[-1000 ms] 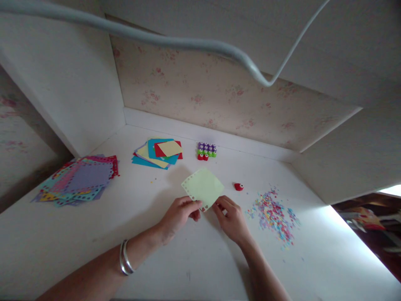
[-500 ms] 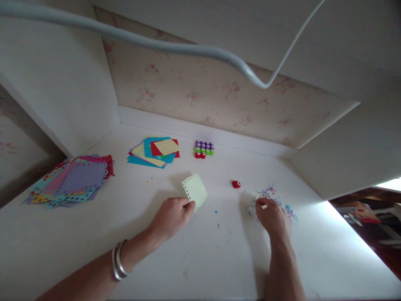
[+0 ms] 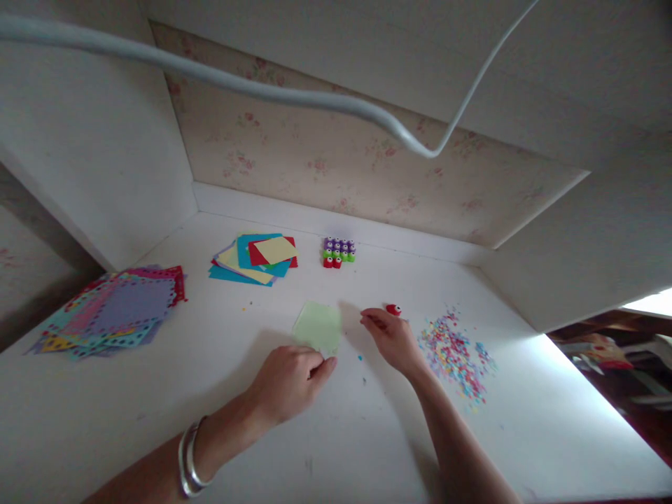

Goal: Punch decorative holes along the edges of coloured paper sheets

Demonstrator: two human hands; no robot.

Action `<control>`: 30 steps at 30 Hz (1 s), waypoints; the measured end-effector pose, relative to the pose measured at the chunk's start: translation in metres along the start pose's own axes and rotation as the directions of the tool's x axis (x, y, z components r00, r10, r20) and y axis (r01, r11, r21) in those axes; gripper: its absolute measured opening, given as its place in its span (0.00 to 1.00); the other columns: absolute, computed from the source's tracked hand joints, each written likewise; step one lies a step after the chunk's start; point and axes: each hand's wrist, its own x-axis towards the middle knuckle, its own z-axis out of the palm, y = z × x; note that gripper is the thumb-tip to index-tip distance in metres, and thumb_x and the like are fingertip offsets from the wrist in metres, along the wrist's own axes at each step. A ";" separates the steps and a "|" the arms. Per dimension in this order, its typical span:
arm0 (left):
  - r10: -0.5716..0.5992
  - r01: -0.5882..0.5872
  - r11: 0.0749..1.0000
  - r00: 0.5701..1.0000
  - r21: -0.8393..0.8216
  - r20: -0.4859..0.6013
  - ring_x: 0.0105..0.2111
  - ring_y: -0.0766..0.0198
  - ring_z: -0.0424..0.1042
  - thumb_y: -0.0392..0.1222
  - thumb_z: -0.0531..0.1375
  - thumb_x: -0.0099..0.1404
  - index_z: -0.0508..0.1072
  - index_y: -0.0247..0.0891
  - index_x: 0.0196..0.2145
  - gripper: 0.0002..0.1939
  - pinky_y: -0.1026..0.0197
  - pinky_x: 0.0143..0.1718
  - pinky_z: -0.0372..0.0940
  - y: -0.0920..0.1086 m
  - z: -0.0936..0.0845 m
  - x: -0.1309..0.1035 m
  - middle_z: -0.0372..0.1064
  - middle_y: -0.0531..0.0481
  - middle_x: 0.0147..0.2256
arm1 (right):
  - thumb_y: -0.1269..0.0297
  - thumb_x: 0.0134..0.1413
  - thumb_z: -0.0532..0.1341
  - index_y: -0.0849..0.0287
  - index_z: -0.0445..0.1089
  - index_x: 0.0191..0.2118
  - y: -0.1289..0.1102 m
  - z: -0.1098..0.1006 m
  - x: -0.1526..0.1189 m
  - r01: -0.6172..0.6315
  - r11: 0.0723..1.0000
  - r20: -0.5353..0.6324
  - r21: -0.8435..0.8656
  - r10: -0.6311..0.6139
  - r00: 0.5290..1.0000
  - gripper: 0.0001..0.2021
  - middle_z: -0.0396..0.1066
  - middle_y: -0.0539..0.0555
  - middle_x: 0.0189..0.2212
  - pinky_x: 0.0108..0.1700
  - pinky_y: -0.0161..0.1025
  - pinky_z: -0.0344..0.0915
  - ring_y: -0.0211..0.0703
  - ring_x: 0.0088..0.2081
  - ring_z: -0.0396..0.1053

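A pale green sheet of paper [image 3: 318, 325] lies tilted in front of me, its lower edge pinched by my left hand [image 3: 294, 381]. Small punched holes show along that lower edge. My right hand [image 3: 391, 339] hovers to the right of the sheet, apart from it, its fingers pressed together. Whatever those fingers hold, if anything, is hidden. Just behind this hand sits a small red craft punch [image 3: 393, 309] with a white eye-like top. Scattered paper confetti [image 3: 454, 350] covers the tabletop to the right of my right hand.
Similar purple, green and red pieces [image 3: 339, 252] stand grouped by the back wall. Left of them is a pile of plain coloured paper [image 3: 249, 269]. Sheets with punched edges [image 3: 136, 301] are heaped farther left. A white cable [image 3: 315, 99] hangs across the upper view.
My right hand has moved left from the confetti, past the red punch towards the sheet. The green sheet has turned in my left hand, its holed edge now towards me.
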 end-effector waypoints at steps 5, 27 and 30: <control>0.079 -0.064 0.988 0.992 0.143 -0.098 0.46 0.54 0.71 0.41 0.53 0.71 0.76 0.39 0.43 0.12 0.53 0.49 0.61 -0.017 -0.004 0.006 0.75 0.44 0.44 | 0.69 0.62 0.54 0.57 0.74 0.48 -0.024 0.019 0.081 0.183 0.970 0.063 -0.157 -0.175 0.982 0.14 0.77 0.55 0.46 0.50 0.40 0.69 0.44 0.45 0.75; 0.069 -0.032 0.982 0.978 0.185 -0.198 0.56 0.50 0.64 0.45 0.56 0.70 0.69 0.39 0.55 0.18 0.47 0.56 0.57 -0.034 0.003 0.009 0.67 0.40 0.55 | 0.59 0.64 0.58 0.56 0.74 0.42 -0.010 0.011 -0.019 0.181 0.981 0.044 0.076 -0.185 0.982 0.09 0.73 0.56 0.39 0.42 0.42 0.70 0.45 0.41 0.72; 0.069 -0.037 0.983 0.982 0.177 -0.176 0.61 0.49 0.59 0.46 0.57 0.68 0.62 0.35 0.61 0.26 0.46 0.61 0.53 -0.040 0.010 0.012 0.62 0.37 0.61 | 0.59 0.64 0.58 0.55 0.74 0.43 -0.008 0.016 -0.036 0.198 0.973 -0.007 0.119 -0.199 0.980 0.10 0.73 0.58 0.41 0.43 0.44 0.71 0.47 0.42 0.72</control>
